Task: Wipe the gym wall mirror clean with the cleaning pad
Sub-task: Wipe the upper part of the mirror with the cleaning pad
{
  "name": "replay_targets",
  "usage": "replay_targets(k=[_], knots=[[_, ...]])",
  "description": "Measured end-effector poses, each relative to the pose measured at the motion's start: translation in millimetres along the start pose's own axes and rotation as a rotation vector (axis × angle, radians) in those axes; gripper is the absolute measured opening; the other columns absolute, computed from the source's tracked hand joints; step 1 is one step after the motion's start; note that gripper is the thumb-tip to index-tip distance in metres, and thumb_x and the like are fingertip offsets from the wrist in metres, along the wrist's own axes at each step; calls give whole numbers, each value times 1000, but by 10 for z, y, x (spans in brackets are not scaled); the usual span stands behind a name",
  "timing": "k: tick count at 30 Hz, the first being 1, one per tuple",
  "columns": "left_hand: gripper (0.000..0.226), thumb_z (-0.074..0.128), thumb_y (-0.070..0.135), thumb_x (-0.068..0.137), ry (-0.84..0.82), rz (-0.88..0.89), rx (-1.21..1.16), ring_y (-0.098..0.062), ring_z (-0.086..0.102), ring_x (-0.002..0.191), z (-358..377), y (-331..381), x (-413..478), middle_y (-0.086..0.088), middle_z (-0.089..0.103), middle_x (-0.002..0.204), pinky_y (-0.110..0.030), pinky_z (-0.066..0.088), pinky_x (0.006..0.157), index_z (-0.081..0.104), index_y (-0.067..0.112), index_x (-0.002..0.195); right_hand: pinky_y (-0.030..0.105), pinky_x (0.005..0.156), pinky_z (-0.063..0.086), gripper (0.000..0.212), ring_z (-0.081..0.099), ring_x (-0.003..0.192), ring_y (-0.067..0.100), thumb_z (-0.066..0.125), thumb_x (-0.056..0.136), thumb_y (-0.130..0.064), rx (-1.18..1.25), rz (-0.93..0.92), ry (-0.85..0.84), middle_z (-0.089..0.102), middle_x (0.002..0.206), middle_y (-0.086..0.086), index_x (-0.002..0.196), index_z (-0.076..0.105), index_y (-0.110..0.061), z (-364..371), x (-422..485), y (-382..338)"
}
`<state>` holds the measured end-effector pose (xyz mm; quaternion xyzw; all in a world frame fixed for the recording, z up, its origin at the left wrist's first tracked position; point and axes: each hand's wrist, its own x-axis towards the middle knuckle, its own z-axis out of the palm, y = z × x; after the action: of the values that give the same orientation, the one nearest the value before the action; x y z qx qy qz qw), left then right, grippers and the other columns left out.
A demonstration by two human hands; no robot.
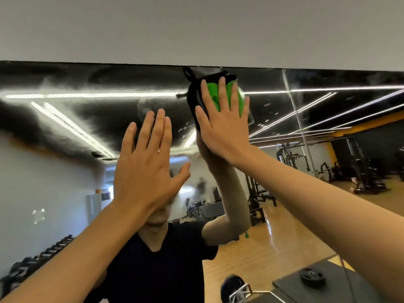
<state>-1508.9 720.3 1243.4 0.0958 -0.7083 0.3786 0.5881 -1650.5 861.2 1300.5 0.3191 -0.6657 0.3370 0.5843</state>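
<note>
Head cam: right hand (pixel 220 127) presses the green cleaning pad (pixel 218 95) flat, fingers straight, right under the mirror (pixel 65 127) top edge. Left hand (pixel 146 169) is spread open, empty. Hazy smears left of the pad, so I'd guess plenty's left.

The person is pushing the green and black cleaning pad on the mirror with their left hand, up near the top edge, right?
Not quite. The head view shows the right hand pressing the green and black cleaning pad flat on the gym wall mirror, up near its top edge. The left hand is open beside it, with no pad.
</note>
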Motion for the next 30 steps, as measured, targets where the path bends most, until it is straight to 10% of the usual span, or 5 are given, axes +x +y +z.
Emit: replay_targets(k=[7,18,26,30], knots=[[95,13,70,102,5,34,41,-30,7,164,-8,-27,-13,-16,9,176,-55,12,131,16,1,167,53,126,-8,60,-5,161,27,23,107,-56,-5,-290,-29,1,175,4,164,14,-40,-40,325,157],[94,22,68,101,14,-2,15,-28,5,164,3,15,-40,-13,8,177,-54,11,131,15,4,168,60,126,-7,61,-11,159,33,17,109,-52,30,391,22,-6,174,11,166,2,-34,-267,639,1147],[93,20,68,101,39,14,18,-29,9,164,3,2,-46,-15,12,176,-54,11,131,18,3,167,51,127,-7,59,-5,161,26,22,108,-52,1,-280,-10,1,175,4,165,12,-40,-18,294,-4],[93,21,67,101,29,13,23,-31,12,163,-12,4,-44,-16,15,175,-54,11,131,19,2,167,58,128,-2,59,-6,161,27,21,108,-54,-51,30,-4,-1,175,5,165,9,-41,-243,494,1033]])
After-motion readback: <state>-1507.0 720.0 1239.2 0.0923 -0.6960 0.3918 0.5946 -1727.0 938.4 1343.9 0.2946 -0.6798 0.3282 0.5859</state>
